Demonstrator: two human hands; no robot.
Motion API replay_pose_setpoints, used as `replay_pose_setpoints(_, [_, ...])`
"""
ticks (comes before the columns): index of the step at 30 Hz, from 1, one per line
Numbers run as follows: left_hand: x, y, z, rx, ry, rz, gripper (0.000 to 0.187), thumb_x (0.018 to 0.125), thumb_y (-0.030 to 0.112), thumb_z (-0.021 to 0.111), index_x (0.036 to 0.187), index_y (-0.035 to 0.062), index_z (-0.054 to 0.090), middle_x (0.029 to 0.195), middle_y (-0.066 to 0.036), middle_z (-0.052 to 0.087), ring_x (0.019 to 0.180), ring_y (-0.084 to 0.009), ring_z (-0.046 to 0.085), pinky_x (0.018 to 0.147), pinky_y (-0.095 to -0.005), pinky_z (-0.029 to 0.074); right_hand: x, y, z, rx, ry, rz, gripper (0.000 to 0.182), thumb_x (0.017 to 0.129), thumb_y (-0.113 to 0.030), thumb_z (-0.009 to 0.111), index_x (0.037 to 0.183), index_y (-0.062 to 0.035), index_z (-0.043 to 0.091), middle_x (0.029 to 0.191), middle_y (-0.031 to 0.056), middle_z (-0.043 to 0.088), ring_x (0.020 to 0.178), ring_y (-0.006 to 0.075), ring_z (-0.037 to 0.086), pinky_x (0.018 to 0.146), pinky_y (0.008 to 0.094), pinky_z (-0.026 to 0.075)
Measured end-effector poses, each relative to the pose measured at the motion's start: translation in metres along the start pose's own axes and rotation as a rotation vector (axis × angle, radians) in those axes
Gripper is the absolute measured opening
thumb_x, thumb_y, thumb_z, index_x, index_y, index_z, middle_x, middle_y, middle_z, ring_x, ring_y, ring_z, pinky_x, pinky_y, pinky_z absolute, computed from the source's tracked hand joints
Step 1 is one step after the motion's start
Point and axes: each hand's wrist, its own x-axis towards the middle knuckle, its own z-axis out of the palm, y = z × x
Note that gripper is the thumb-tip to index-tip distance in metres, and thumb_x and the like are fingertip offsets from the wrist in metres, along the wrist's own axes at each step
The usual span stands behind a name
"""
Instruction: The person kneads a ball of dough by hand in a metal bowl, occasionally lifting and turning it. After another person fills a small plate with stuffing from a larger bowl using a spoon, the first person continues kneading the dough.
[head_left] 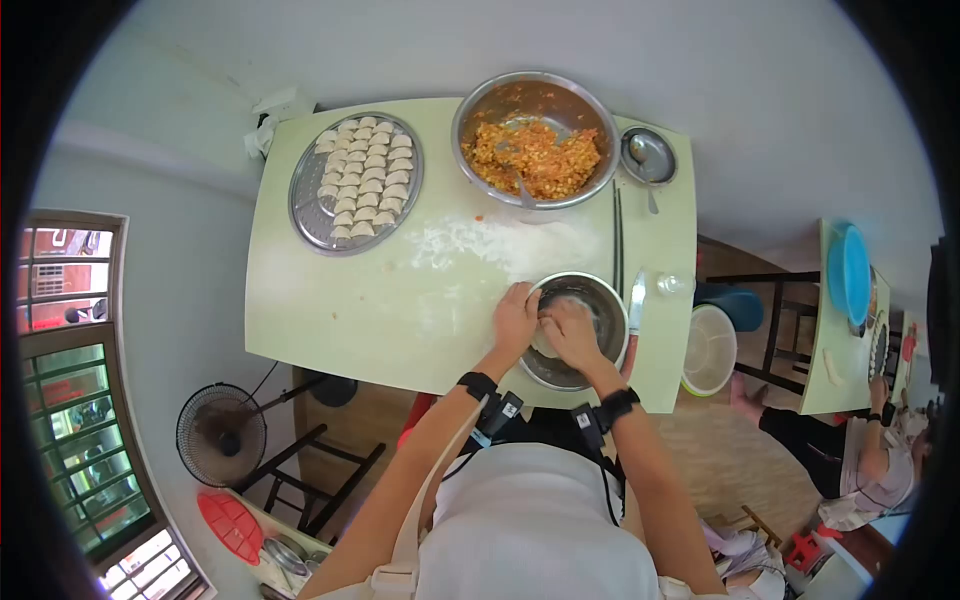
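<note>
A steel bowl (610, 300) stands near the front edge of the table, with a lump of pale dough (543, 344) at its left inside. My left hand (516, 316) grips the bowl's left rim, its fingertips curling over the edge. Inside the bowl, my right hand (571, 331) is closed on the dough, which it mostly covers. White flour (490, 243) is spread across the table just beyond. To the right of the bowl lie a knife (637, 310) with a reddish handle and a pair of dark chopsticks (618, 240).
A round metal tray (310, 215) of several dumplings sits back left on the table (340, 310). At the back stands a large bowl (462, 140) of orange-yellow filling, beside a small bowl (660, 165) with a spoon. A glass (672, 284) is near the right edge. Another person (870, 460) sits far right.
</note>
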Motion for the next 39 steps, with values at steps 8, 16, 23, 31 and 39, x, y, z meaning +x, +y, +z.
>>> replay_pose_setpoints(8, [-0.019,0.006,-0.003,0.015,0.030,0.012,0.017,0.089,0.020,0.054,0.094,0.0037,0.057,0.088,-0.015,0.059,0.080,-0.0356,0.057,0.068,-0.0418,0.046,-0.045,-0.023,0.012,-0.133,0.352,-0.060,0.016,0.077,-0.020,0.060,0.068,-0.0057,0.060,0.070,0.0093,0.054,0.073,0.0279,0.055,0.064,0.0400,0.040])
replay_pose_setpoints(16, [-0.016,0.013,-0.009,-0.012,-0.016,-0.037,0.015,0.088,0.015,0.054,0.092,0.0007,0.055,0.085,-0.018,0.056,0.079,-0.0382,0.054,0.067,-0.0416,0.045,-0.026,-0.019,0.030,-0.135,0.478,-0.148,0.014,0.073,-0.021,0.060,0.066,-0.0092,0.056,0.070,0.0058,0.053,0.071,0.0242,0.052,0.064,0.0378,0.038])
replay_pose_setpoints(23, [-0.014,0.011,-0.008,-0.083,-0.070,-0.073,0.011,0.088,0.009,0.053,0.092,-0.0012,0.054,0.083,-0.020,0.054,0.077,-0.0393,0.053,0.068,-0.0411,0.044,-0.012,-0.004,0.029,-0.090,0.403,-0.221,0.015,0.065,-0.024,0.058,0.067,-0.0097,0.054,0.068,0.0068,0.051,0.072,0.0256,0.051,0.064,0.0390,0.036])
replay_pose_setpoints(31, [-0.013,0.015,-0.010,-0.138,-0.015,-0.112,0.014,0.088,0.010,0.052,0.094,-0.0014,0.054,0.086,-0.022,0.054,0.079,-0.0399,0.053,0.070,-0.0422,0.043,0.010,0.007,0.028,-0.102,0.299,-0.335,0.017,0.065,-0.027,0.057,0.064,-0.0101,0.054,0.068,0.0067,0.053,0.071,0.0251,0.051,0.064,0.0386,0.037])
replay_pose_setpoints(39, [-0.055,0.009,-0.011,-0.114,0.139,-0.228,0.013,0.087,0.011,0.054,0.093,-0.0007,0.054,0.088,-0.020,0.055,0.081,-0.0364,0.053,0.074,-0.0399,0.043,0.011,-0.002,-0.007,0.621,0.342,-0.102,0.019,0.080,-0.015,0.050,0.078,-0.0031,0.065,0.079,0.0117,0.062,0.082,0.0284,0.058,0.072,0.0371,0.046])
